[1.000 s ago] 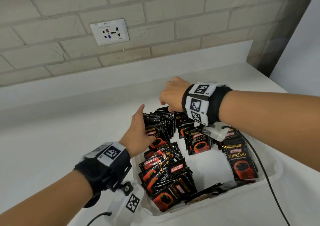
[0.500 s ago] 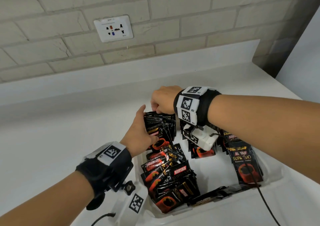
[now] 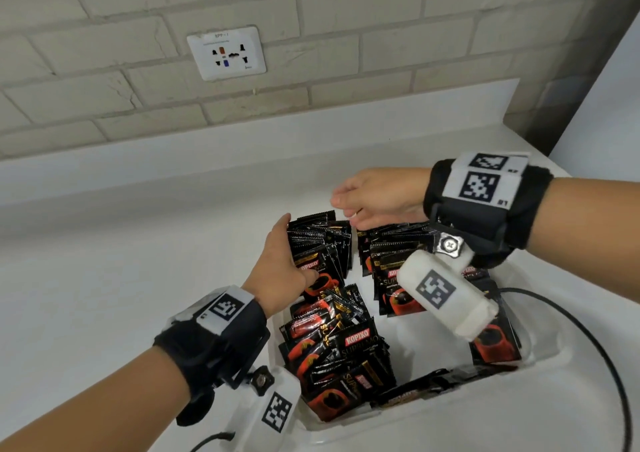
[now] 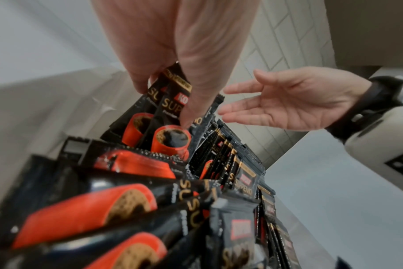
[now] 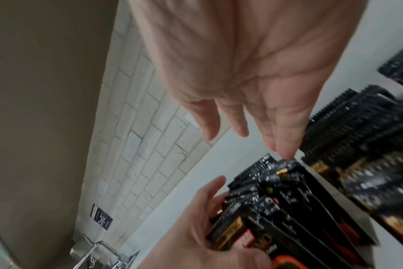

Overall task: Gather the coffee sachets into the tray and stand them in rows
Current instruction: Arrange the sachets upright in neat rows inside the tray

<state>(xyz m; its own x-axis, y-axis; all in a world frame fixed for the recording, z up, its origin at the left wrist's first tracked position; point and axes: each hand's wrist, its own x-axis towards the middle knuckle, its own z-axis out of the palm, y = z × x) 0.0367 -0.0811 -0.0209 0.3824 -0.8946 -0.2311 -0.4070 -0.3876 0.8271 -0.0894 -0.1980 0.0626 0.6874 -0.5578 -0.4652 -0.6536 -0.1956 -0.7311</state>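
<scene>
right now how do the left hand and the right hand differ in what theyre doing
The left hand sits low in the tray, thumb and fingers gripping the standing sachet row; the right hand hangs above the rows and holds nothing. The left hand's fingers are curled round the sachets; the right hand's are stretched out and relaxed, palm down. Both wear black wrist straps with printed markers.

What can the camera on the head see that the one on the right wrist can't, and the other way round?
Only the head view shows the white tray, the jumbled sachets at its near end and the wall socket. Only the right wrist view shows a metal tap and a small dark sign on the brick wall. Both show the open right hand above the standing rows and the left hand gripping one row.
</scene>
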